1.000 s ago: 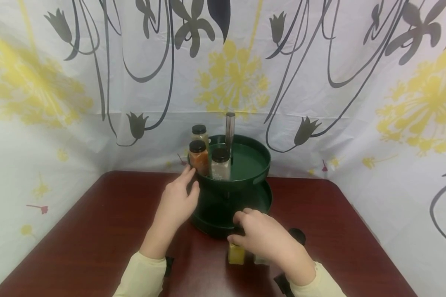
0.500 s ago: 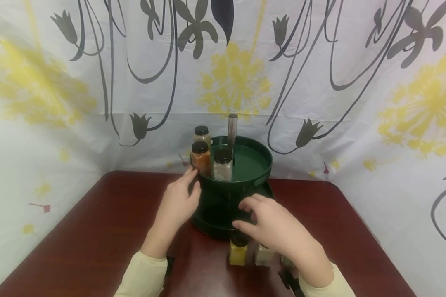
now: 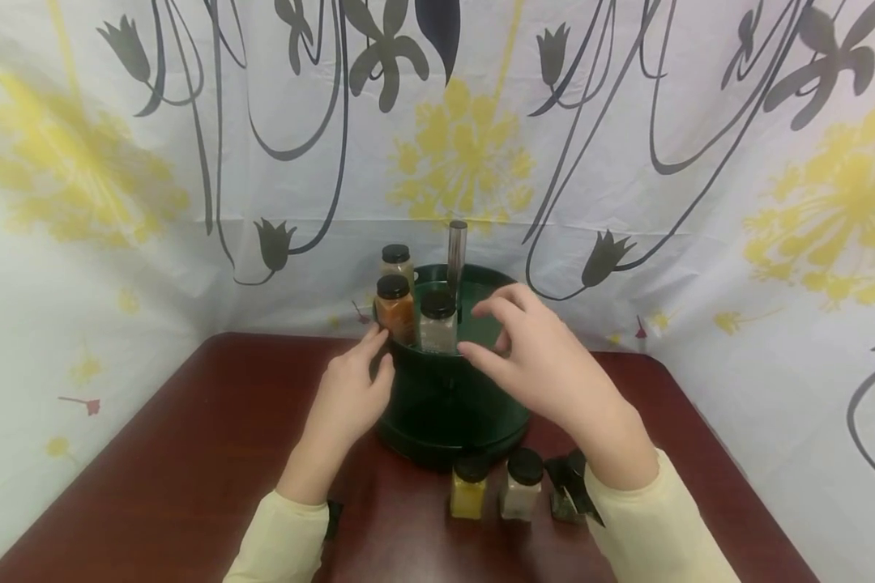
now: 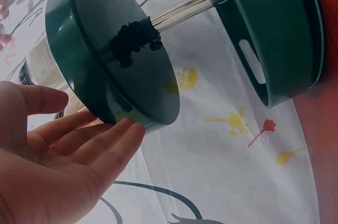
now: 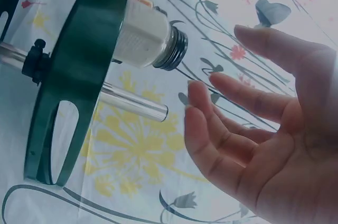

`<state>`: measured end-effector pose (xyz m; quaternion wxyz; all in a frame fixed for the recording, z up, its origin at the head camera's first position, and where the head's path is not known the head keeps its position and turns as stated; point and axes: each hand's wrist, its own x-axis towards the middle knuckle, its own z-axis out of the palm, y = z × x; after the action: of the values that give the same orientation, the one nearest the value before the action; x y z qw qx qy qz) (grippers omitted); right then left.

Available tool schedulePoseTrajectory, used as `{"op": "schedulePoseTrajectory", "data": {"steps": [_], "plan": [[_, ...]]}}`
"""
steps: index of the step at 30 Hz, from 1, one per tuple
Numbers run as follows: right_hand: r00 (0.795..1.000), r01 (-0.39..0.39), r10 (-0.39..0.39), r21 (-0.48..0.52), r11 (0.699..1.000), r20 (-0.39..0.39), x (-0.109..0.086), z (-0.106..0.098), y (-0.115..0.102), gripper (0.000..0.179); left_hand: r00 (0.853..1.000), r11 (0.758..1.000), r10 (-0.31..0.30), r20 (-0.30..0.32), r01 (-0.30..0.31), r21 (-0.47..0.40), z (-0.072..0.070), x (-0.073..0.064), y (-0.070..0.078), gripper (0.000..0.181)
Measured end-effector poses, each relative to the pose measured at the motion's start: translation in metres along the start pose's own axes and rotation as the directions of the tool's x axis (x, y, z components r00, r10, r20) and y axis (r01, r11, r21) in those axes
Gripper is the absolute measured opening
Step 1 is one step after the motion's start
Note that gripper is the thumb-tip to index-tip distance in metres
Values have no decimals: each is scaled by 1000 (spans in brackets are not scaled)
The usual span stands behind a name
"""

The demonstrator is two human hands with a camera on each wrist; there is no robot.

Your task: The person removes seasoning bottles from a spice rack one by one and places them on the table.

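Observation:
A green two-tier stand has an upper tray (image 3: pixel 477 328) and a lower tray (image 3: pixel 445 455), joined by a metal pole (image 3: pixel 457 259). On the upper tray stand a jar of whitish contents (image 3: pixel 437 330), a jar of orange spice (image 3: pixel 396 314) and a pale jar (image 3: pixel 397 263) behind, all black-lidded. My left hand (image 3: pixel 353 393) touches the upper tray's left wall with its fingertips, fingers nearly straight in the left wrist view. Above the tray's right side, my right hand (image 3: pixel 547 360) is bent loosely with nothing in it. In the right wrist view its fingers are apart from the whitish jar (image 5: pixel 145 36).
In front of the stand, a yellow-filled jar (image 3: pixel 468 495) and a pale jar (image 3: pixel 521 492) are upright on the dark red table (image 3: pixel 211 453). A third jar (image 3: pixel 565 506) is partly covered by the right wrist strap. A flowered curtain (image 3: pixel 335 186) surrounds the table.
My right hand has lifted from the yellow-filled jar up to the upper tray, uncovering the jars in front. My left hand stays at the tray's left side.

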<state>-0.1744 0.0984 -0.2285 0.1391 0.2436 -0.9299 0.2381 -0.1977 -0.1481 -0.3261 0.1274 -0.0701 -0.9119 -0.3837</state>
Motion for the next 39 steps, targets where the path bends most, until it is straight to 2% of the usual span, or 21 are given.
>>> {"op": "schedulePoseTrajectory", "data": {"steps": [4,9,14,18,22,29,33,39], "plan": [[1000,-19,19,-8,1000,-18,13,2,-1,45,1000,1000,-2,-4,2,-3,0,0,0,52],[996,-92,91,-89,992,-17,26,5,-1,56,1000,1000,5,-11,-6,-1,1,0,-2,52],[986,-155,163,-172,973,33,37,11,5,65,1000,1000,7,-14,-7,-1,1,0,-2,51],[978,-174,192,-187,967,84,43,18,10,70,1000,1000,12,-20,-12,-2,1,-1,-1,51],[981,-151,168,-159,976,96,44,24,12,69,1000,1000,13,-25,-13,-3,0,-1,0,50],[993,-37,50,-119,992,104,40,35,10,66,999,1000,17,-27,-17,3,2,0,0,51],[991,-36,48,-97,995,122,38,39,9,70,999,1000,18,-30,-18,10,3,0,0,51],[995,-27,31,-43,999,92,43,47,9,68,999,1000,12,-40,-11,22,2,-1,2,50]]}}
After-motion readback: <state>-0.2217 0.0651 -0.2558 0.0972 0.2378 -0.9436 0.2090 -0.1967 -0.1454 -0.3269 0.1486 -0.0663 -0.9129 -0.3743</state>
